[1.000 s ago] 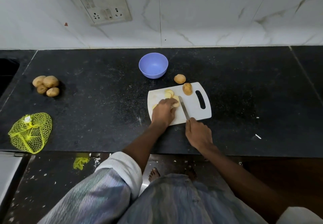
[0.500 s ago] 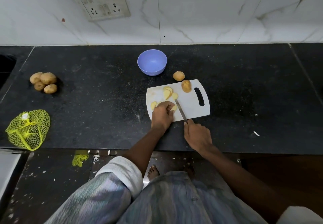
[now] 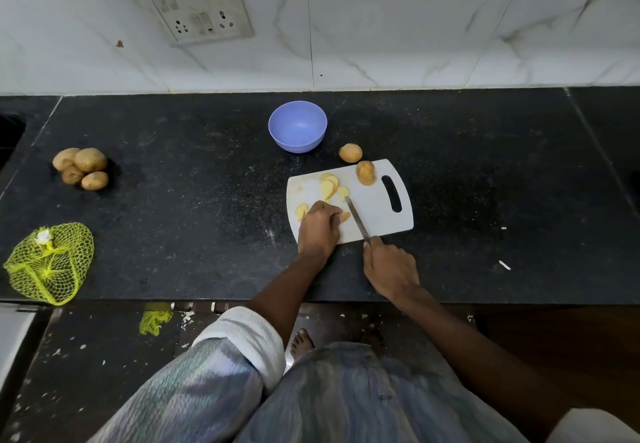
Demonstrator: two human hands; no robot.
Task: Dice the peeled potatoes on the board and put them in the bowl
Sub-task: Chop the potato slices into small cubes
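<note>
Left hand (image 3: 320, 228) curled over potato piece (image 3: 345, 216) on white cutting board (image 3: 377, 214), right hand (image 3: 389, 268) gripping knife (image 3: 357, 220) w/ blade angled beside it, slices (image 3: 329, 187) scattered nearby, purple bowl (image 3: 298, 126) behind board on black counter (image 3: 194, 207)

A black speckled stone countertop (image 3: 173, 235) runs across the middle of the frame, backed by white marble wall tiles. Near its centre lies a white plastic cutting board (image 3: 377, 214), handle slot toward the right. Just beyond the board's upper left corner stands a lavender bowl (image 3: 298, 126). A single potato (image 3: 350, 152) lies on the counter between bowl and board, just off the board's upper edge. At the left a cluster of four unpeeled potatoes (image 3: 81, 168) sits touching one another. Lower left, near the counter's front edge, lies a yellow mesh bag (image 3: 50, 262). A small white scrap (image 3: 504, 264) lies at the right.
</note>
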